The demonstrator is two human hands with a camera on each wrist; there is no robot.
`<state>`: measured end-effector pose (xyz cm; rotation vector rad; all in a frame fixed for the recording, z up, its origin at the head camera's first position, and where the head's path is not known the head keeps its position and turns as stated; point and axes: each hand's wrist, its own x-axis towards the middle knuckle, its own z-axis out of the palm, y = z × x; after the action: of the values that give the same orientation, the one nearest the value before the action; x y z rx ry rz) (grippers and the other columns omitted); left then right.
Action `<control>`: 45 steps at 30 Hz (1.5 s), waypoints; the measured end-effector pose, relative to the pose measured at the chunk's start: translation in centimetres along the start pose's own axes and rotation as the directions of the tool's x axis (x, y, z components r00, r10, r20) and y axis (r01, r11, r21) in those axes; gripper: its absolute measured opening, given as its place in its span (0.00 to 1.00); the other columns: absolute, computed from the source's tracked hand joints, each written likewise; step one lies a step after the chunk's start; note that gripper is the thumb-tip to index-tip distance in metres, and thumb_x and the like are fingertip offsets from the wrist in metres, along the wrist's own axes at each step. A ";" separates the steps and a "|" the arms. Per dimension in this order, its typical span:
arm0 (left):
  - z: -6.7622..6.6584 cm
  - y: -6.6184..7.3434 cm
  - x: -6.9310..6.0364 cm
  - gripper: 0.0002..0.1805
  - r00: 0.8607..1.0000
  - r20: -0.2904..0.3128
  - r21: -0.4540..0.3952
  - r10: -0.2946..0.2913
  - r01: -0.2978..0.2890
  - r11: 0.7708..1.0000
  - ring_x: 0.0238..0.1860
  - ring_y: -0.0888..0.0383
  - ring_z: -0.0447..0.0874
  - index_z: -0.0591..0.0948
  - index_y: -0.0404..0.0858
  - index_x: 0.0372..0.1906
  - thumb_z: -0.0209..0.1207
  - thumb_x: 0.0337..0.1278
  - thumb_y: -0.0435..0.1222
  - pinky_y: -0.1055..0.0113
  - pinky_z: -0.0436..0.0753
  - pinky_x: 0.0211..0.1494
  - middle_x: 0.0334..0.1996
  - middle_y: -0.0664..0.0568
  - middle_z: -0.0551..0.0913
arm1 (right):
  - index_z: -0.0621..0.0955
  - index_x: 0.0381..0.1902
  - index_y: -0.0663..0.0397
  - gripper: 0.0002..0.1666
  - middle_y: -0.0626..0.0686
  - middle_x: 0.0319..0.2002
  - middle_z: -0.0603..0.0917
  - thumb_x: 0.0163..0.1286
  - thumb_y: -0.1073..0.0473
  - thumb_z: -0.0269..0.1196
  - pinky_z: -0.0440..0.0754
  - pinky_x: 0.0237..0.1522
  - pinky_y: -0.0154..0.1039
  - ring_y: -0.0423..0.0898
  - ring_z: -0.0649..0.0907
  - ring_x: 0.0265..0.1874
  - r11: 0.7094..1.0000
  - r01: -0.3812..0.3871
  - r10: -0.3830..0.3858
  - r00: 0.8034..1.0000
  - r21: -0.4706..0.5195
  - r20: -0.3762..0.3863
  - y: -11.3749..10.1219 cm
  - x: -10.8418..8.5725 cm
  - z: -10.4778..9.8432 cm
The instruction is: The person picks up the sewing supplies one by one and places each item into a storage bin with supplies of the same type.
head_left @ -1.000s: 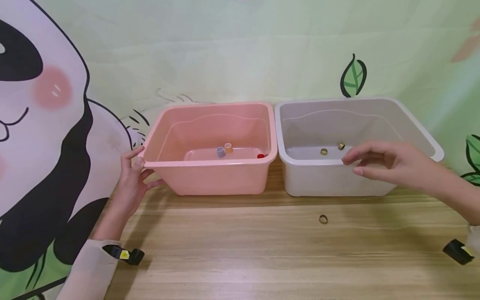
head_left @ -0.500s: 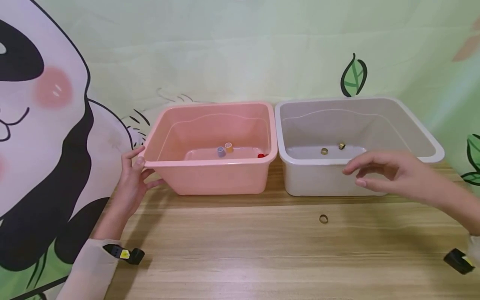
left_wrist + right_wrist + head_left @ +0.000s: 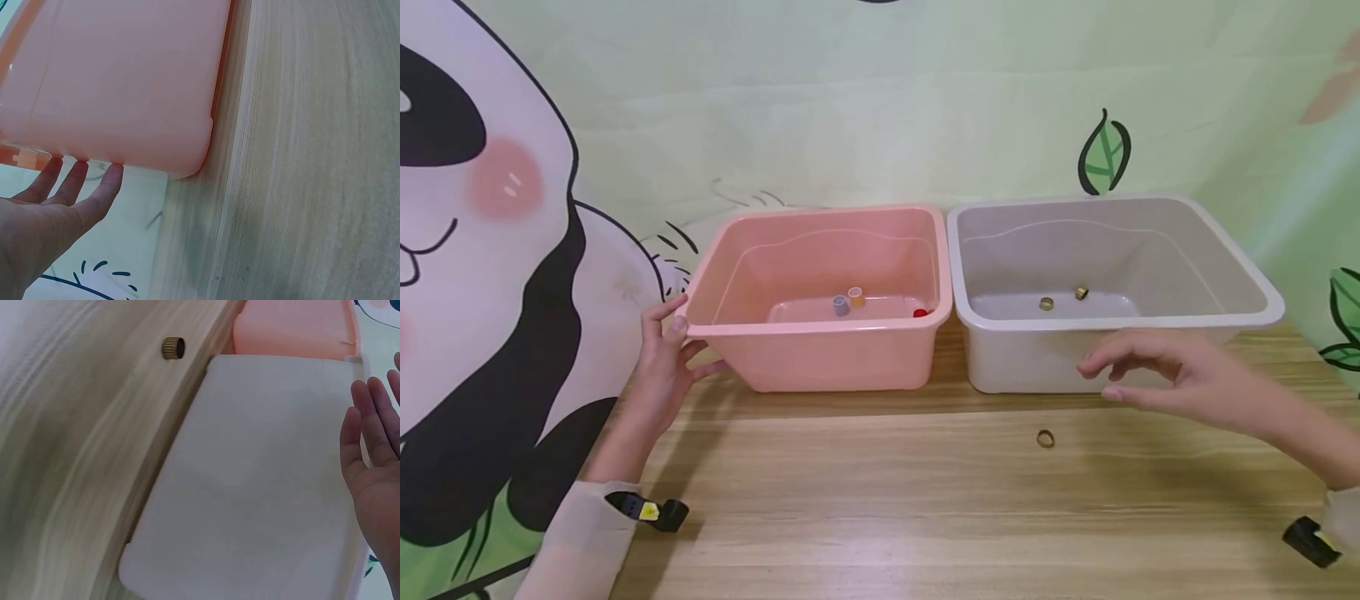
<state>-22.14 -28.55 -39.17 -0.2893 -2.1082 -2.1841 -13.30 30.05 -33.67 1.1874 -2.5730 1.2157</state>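
At the left end of a pink plastic tub (image 3: 820, 358), my left hand (image 3: 662, 371) holds the front corner of the rim. Its thumb lies at the rim, and in the left wrist view several fingertips touch the outer side wall. My right hand (image 3: 1180, 379) hovers in front of a grey plastic tub (image 3: 1075, 358), fingers loosely bent and nothing between them. On the table below it lies a small brass-coloured ring (image 3: 1046, 438); the right wrist view shows the ring's ribbed outside (image 3: 173, 348). Two similar rings, one a brass ring (image 3: 1081, 292), lie inside the grey tub.
Inside the pink tub are a grey-blue small cylinder (image 3: 841, 306), an orange one (image 3: 855, 297) and a red piece (image 3: 920, 312) partly hidden by the rim. Both tubs stand side by side on a wooden table (image 3: 850, 500), before a printed cloth backdrop (image 3: 850, 108).
My right hand has come down from the grey tub's front rim to just before its front wall. The left hand keeps its hold, and the ring on the table has stayed put.
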 end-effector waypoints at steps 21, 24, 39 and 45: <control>0.0 -0.1 -0.1 0.22 1.000 0.006 -0.046 0.015 -0.015 0.999 0.59 0.53 0.78 0.56 0.56 0.70 0.45 0.80 0.46 0.59 0.87 0.47 0.74 0.47 0.60 | 0.86 0.53 0.45 0.24 0.40 0.49 0.88 0.59 0.68 0.74 0.74 0.53 0.19 0.31 0.82 0.50 0.977 -0.066 0.051 0.996 -0.201 -0.075 3.2 -1.9 3.7; 0.0 -0.2 0.0 0.21 1.000 0.008 -0.057 0.018 -0.018 0.998 0.59 0.53 0.78 0.56 0.56 0.70 0.45 0.80 0.46 0.59 0.87 0.47 0.74 0.47 0.60 | 0.86 0.54 0.46 0.22 0.41 0.50 0.88 0.62 0.64 0.73 0.73 0.54 0.19 0.33 0.83 0.51 0.972 -0.101 0.087 0.994 -0.214 -0.071 3.6 -2.1 4.4; -0.1 -0.2 -0.1 0.22 1.000 0.004 -0.054 0.026 -0.026 0.998 0.59 0.52 0.79 0.57 0.56 0.70 0.46 0.80 0.47 0.58 0.88 0.47 0.74 0.47 0.59 | 0.86 0.53 0.42 0.21 0.38 0.50 0.86 0.60 0.56 0.76 0.74 0.53 0.20 0.36 0.84 0.49 0.962 -0.139 0.126 0.990 -0.235 -0.068 5.9 -3.2 7.6; 0.0 -0.1 -0.1 0.22 1.000 0.007 -0.041 0.023 -0.023 0.999 0.59 0.53 0.79 0.56 0.56 0.70 0.46 0.80 0.46 0.58 0.88 0.47 0.74 0.47 0.60 | 0.85 0.52 0.42 0.23 0.38 0.50 0.85 0.58 0.56 0.77 0.72 0.55 0.20 0.38 0.82 0.50 0.964 -0.084 0.070 0.996 -0.254 -0.063 6.5 -3.3 8.6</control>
<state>-22.06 -28.59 -39.32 -0.3236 -2.0552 -2.2196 -13.08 28.83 -44.82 0.9980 -2.6569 0.8766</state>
